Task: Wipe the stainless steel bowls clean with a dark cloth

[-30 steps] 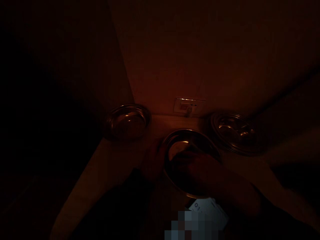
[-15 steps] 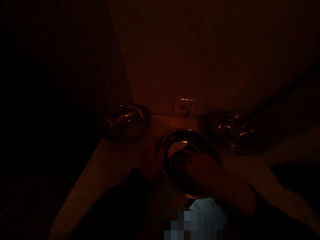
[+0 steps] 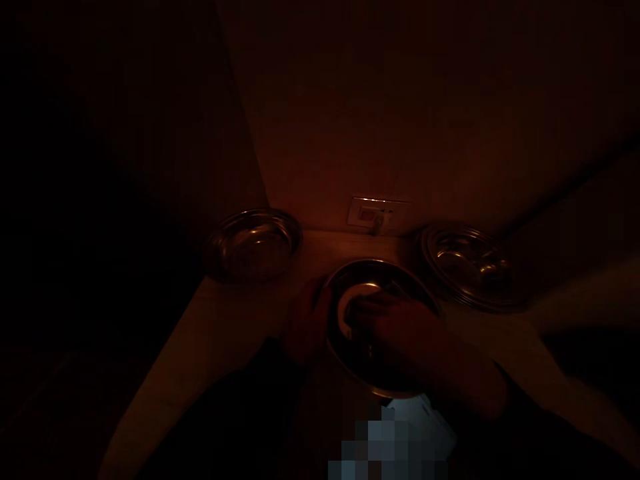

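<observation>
In the very dim light a round, shiny metal bowl (image 3: 370,392) sits at the front middle of the table. My left hand (image 3: 306,323) grips its left rim, thumb and fingers around the edge. Inside the bowl is my right hand (image 3: 395,323), its fingers bent together and pressed down near the bottom. A dark shape shows by those fingers, too dim to name. The right forearm crosses the bowl's lower right rim and hides part of it.
Another metal bowl (image 3: 255,257) stands at the table's back left. A stack of metal plates (image 3: 470,267) lies at the right. A wall socket (image 3: 377,215) with a plug is behind the wooden table (image 3: 200,333). Something pale, partly blurred out (image 3: 420,420), is below the bowl.
My right hand has shifted slightly up within the bowl, baring more of its bright inner surface. My left hand keeps its place on the rim.
</observation>
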Action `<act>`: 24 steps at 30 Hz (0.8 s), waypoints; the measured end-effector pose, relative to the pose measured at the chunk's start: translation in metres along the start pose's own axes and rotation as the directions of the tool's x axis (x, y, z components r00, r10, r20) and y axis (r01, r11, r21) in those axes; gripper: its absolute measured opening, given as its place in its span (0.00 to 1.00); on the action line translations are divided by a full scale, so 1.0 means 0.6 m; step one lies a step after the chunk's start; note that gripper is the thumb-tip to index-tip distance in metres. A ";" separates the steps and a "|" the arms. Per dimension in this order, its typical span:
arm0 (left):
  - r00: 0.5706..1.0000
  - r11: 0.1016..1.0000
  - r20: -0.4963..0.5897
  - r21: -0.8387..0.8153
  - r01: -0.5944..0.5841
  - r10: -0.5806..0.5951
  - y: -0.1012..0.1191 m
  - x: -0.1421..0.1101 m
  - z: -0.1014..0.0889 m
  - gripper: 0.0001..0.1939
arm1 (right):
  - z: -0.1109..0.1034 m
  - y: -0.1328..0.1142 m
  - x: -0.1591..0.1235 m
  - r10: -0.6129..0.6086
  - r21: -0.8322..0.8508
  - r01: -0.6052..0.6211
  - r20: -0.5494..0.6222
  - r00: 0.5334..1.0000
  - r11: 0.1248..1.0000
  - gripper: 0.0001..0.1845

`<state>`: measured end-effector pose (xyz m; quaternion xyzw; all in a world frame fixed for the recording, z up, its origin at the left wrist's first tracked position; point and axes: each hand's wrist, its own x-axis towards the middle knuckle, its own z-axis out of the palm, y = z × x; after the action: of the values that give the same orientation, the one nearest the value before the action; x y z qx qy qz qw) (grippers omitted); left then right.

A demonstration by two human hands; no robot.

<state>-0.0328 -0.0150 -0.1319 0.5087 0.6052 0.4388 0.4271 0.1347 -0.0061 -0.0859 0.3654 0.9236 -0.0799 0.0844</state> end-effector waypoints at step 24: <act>1.000 1.000 0.009 0.018 0.007 -0.007 0.002 0.000 -0.003 0.18 | 0.003 -0.010 0.001 -0.151 0.155 0.154 -0.031 0.988 0.976 0.18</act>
<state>-0.0344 -0.0148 -0.1301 0.5123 0.6090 0.4294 0.4270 0.1303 -0.0106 -0.0875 0.2999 0.9405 -0.1549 0.0400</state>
